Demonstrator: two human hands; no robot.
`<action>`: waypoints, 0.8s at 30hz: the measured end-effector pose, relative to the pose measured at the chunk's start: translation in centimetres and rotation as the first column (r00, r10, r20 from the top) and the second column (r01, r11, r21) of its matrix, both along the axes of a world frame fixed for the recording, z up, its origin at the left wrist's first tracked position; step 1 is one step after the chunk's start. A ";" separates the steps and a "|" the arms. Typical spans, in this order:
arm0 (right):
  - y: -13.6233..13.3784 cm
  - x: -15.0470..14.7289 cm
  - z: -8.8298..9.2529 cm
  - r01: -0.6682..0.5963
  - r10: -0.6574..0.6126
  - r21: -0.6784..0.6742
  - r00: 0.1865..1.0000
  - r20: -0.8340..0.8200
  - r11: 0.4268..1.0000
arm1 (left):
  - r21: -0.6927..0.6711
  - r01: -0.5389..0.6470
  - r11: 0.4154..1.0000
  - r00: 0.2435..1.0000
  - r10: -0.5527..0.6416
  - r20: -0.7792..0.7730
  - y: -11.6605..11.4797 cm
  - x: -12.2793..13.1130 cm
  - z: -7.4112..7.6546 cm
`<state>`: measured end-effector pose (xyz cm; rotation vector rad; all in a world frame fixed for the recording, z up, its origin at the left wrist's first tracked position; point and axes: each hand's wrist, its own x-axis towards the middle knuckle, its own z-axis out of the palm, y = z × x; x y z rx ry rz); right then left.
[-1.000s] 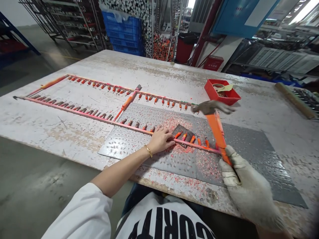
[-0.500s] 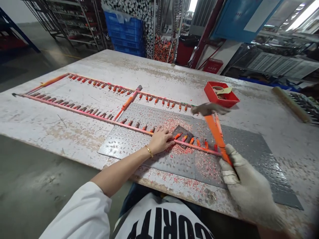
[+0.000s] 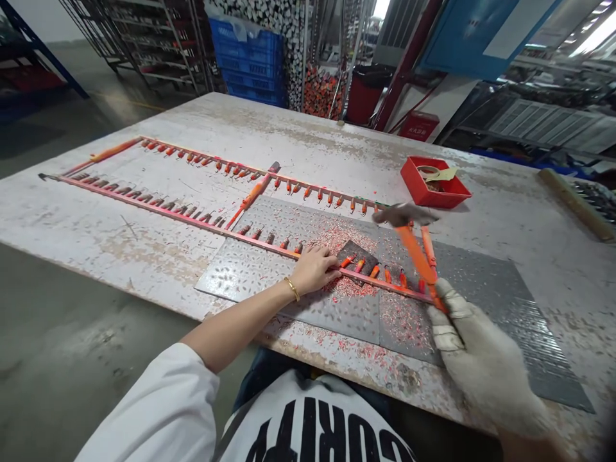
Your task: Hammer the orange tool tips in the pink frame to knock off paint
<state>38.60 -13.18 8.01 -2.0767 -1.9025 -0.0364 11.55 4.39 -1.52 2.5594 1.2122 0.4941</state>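
Note:
My bare left hand (image 3: 315,268) has its fingers closed around the near rail of a long paint-covered metal frame (image 3: 192,218), beside a small dark square plate (image 3: 355,251). Orange and grey hooked pegs (image 3: 270,239) line both rails. In my gloved right hand (image 3: 474,350) is a claw hammer (image 3: 416,253) with an orange handle. Its head is raised above the right end of the frame and slightly blurred. Orange paint flakes (image 3: 346,239) lie around the dark plate. Beneath the frame's right half is a grey studded mat (image 3: 231,273).
A red box (image 3: 418,176) holding a roll of tape stands at the back right of the worn white table (image 3: 158,240). Beyond the table are stacked blue crates (image 3: 248,61) and a red bin (image 3: 363,96). A long roll (image 3: 575,204) lies at the far right.
The whole view has shifted a little, so everything sits slightly further right. The hammer stays raised, its head tilted slightly differently. My left hand keeps its place on the rail.

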 end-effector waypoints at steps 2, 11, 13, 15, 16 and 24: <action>0.2 -0.2 -0.7 0.009 -0.009 -0.004 1.000 -0.007 1.000 | -0.005 0.000 1.000 1.000 0.000 -0.006 0.0 0.0 0.0; 0.6 -0.1 -1.6 -0.130 0.129 -0.187 0.992 -0.017 0.974 | -0.003 -0.002 1.000 1.000 0.002 -0.012 -0.1 0.0 -0.1; 0.3 -0.1 -0.6 -0.065 0.066 -0.087 0.998 0.013 0.994 | -0.012 -0.007 1.000 1.000 0.007 -0.016 -0.2 0.1 -0.1; 0.0 -0.1 -0.4 -0.014 0.015 -0.015 0.999 0.045 1.000 | -0.011 -0.002 1.000 1.000 0.001 -0.019 -0.2 0.1 0.0; 0.0 -0.2 -0.7 -0.021 0.023 -0.027 0.998 0.061 0.999 | -0.009 0.000 1.000 1.000 0.000 -0.020 -0.2 0.1 0.0; -0.1 0.3 -2.7 -0.152 0.162 -0.238 0.986 0.025 0.959 | -0.021 0.014 1.000 0.999 -0.015 -0.030 -0.7 0.2 1.2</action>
